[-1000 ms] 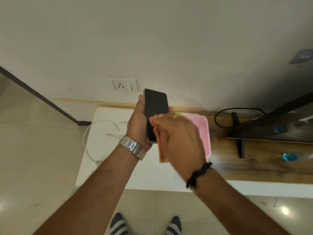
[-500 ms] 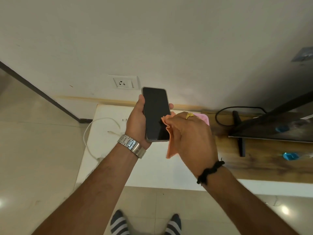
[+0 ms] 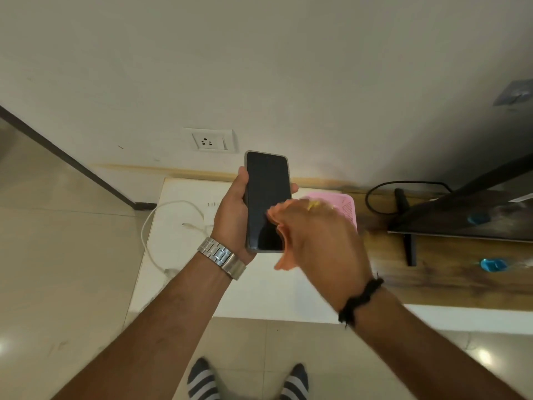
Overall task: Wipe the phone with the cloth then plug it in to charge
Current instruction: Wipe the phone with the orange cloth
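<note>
Your left hand (image 3: pixel 232 210) has its grip wrapped round the phone (image 3: pixel 267 202), thumb on one long edge and fingertips on the other, holding it screen-up in the air above the white tabletop (image 3: pixel 184 255). Your right hand (image 3: pixel 320 235) is clenched on the orange cloth (image 3: pixel 284 255), bunched against the lower right of the screen. To wipe well, keep the left grip firm on the edges so your fingers stay off the glass, flatten the cloth under your fingers, and draw long overlapping strokes from top to bottom, since the upper screen looks unreached. Then flip the phone for the back. The white cable (image 3: pixel 150 226) lies on the tabletop to the left, below the wall socket (image 3: pixel 210 140), ready for charging. Your right hand is motion-blurred, so exactly how the fingers pinch the cloth is hard to make out, and it hides the phone's lower right corner and part of the pink basket (image 3: pixel 347 209). The phone's charging port is not visible.
</note>
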### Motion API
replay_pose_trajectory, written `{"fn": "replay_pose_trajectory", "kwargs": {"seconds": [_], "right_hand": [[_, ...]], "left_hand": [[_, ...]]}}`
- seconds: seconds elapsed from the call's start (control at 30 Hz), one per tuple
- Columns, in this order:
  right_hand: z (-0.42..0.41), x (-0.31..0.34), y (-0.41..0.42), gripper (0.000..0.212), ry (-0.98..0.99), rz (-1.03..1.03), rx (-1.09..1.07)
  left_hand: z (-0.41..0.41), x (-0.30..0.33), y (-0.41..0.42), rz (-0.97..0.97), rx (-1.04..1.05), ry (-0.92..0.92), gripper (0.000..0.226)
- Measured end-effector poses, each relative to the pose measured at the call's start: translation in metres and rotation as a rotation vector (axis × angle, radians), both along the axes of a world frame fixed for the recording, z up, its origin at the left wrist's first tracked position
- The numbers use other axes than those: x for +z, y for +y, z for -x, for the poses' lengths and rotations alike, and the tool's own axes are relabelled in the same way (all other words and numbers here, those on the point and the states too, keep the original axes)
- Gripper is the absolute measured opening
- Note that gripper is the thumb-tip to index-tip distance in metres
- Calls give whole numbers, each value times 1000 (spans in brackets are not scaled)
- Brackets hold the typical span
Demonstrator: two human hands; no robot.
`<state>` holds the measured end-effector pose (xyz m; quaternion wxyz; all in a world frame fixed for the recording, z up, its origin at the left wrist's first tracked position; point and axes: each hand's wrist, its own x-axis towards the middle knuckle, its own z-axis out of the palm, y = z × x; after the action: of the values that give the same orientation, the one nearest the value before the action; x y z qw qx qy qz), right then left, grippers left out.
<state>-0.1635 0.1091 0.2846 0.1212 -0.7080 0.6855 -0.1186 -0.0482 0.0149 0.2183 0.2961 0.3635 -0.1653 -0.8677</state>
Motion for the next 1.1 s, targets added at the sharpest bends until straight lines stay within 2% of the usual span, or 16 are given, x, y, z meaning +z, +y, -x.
{"fn": "replay_pose_trajectory", "kwargs": {"seconds": [0.1, 0.27, 0.33, 0.43, 0.57, 0.7, 0.8, 0.87, 1.0, 1.1], "right_hand": [[27, -4, -25, 22, -9, 86, -163], [2, -4, 0, 27, -29, 62, -10], [21, -2, -23, 20, -13, 93, -107], [29, 1, -43, 22, -21, 165, -186], [6, -1, -16, 19, -41, 112, -49], [33, -5, -50, 21, 40, 113, -172], [2, -11, -33, 18, 15, 142, -109], [-1, -12, -24, 25, 4, 159, -39], [26, -12, -59, 20, 60, 87, -206], [-5, -10, -36, 19, -1, 147, -125]], "left_hand": [[0, 0, 5, -10, -19, -15, 63], [-7, 2, 5, -21, -62, 68, 73], [-4, 0, 11, -16, -94, 64, 67], [-4, -3, 13, 19, -89, 74, 61], [-12, -6, 15, 23, -63, 69, 58], [-5, -10, 24, 41, -155, 71, 60], [-10, -12, 21, -7, -76, 107, 56], [-12, -16, 23, -27, -71, 125, 55], [-6, -15, 27, -67, -123, 77, 58], [-4, -10, 24, -94, -31, 126, 50]]}}
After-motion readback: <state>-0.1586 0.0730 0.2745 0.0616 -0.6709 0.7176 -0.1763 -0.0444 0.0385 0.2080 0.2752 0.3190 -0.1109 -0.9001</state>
